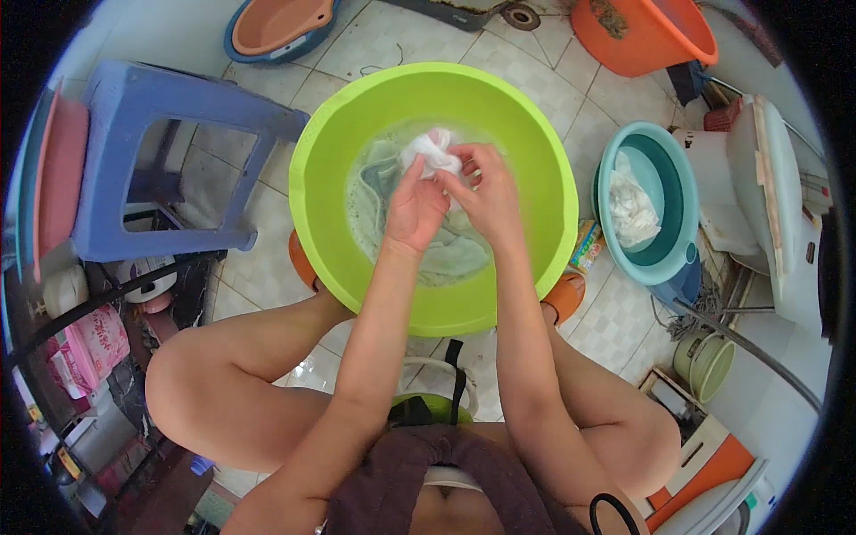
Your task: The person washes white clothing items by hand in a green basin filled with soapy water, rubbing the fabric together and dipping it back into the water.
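Note:
Between my two hands is a bunched wet white cloth [432, 152] with a faint pink patch, raised above the water. My left hand [417, 209] pinches it from the near left side, palm partly turned up. On the right, my right hand [486, 187] grips the same cloth with bent fingers. Both hands are inside a large lime-green basin [535, 178], which stands on the floor between my feet. Soaking in its cloudy, sudsy water are a pale cloth [455, 257] and a grey-green cloth [379, 183]. The kind of garment in my hands cannot be made out.
A teal basin [673, 169] holding a white cloth [633, 209] stands to the right. Beyond are an orange tub [642, 40] and a brown basin [272, 27]. A blue plastic stool [107, 169] is at left. A yellow-green packet [586, 245] lies beside the basin.

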`<state>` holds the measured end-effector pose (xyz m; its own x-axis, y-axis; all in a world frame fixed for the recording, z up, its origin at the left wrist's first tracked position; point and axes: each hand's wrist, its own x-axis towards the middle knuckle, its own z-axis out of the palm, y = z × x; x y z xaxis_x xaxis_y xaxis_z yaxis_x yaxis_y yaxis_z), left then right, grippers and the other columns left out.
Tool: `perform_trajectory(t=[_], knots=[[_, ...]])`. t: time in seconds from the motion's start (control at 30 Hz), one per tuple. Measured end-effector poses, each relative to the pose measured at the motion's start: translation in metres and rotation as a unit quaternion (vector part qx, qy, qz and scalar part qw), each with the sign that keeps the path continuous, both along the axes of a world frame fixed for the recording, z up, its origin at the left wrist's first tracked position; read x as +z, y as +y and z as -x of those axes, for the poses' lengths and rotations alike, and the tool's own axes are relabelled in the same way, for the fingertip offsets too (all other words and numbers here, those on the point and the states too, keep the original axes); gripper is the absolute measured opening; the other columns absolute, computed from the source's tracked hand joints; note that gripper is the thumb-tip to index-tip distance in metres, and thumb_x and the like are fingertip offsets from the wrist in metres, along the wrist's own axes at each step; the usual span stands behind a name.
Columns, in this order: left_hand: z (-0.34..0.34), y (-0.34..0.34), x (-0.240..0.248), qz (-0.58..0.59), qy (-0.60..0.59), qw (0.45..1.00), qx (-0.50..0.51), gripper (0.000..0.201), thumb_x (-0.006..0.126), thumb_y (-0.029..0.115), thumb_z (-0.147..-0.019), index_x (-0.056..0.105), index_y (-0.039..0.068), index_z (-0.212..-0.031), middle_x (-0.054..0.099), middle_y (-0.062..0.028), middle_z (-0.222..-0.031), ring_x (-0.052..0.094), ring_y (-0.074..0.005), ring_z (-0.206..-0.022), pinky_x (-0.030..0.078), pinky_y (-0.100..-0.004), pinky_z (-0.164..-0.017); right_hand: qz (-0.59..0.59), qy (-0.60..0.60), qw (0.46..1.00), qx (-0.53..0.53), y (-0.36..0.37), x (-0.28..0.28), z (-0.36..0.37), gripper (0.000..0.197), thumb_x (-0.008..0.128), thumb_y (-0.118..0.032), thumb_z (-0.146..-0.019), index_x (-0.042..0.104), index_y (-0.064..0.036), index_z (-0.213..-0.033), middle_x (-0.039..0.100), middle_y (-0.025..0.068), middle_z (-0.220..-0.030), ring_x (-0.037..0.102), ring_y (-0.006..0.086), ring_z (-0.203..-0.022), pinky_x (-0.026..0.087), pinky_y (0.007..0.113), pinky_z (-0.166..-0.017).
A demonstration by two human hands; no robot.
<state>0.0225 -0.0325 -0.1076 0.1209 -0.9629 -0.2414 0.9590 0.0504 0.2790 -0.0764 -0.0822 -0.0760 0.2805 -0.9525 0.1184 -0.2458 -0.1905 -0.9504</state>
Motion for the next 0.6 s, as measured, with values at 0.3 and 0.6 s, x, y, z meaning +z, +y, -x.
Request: perform_trajectory(t=[0.3,0.6], knots=[[-0.005,0.038,0.026,-0.062,-0.181,0.981,-0.034,0.049,0.040,0.041,-0.087,0.036,0.012,-0.126,0.043,-0.0037,-0.122,0.043,-0.0185,-0.108,0.037,-0.0385,-0.085,-0.183,-0.050,0.977,0.096,0.022,-0.001,0.016,0.017,0.064,-0.010,-0.069,0.059,0.0021,-0.080,0.060,0.0042,-0.070,0.055,0.0102,-0.063,0.045,0.024,-0.058],[0.002,0.080,0.066,-0.074,-0.263,0.962,-0.028,0.039,0.045,0.035,-0.087,0.049,0.004,-0.111,0.055,-0.0062,-0.105,0.054,-0.0159,-0.092,0.044,-0.0322,-0.075,-0.126,-0.008,0.991,-0.048,0.083,0.038,0.048,0.018,0.061,-0.014,-0.068,0.057,0.0022,-0.075,0.060,0.0049,-0.066,0.056,0.0111,-0.060,0.044,0.024,-0.056]])
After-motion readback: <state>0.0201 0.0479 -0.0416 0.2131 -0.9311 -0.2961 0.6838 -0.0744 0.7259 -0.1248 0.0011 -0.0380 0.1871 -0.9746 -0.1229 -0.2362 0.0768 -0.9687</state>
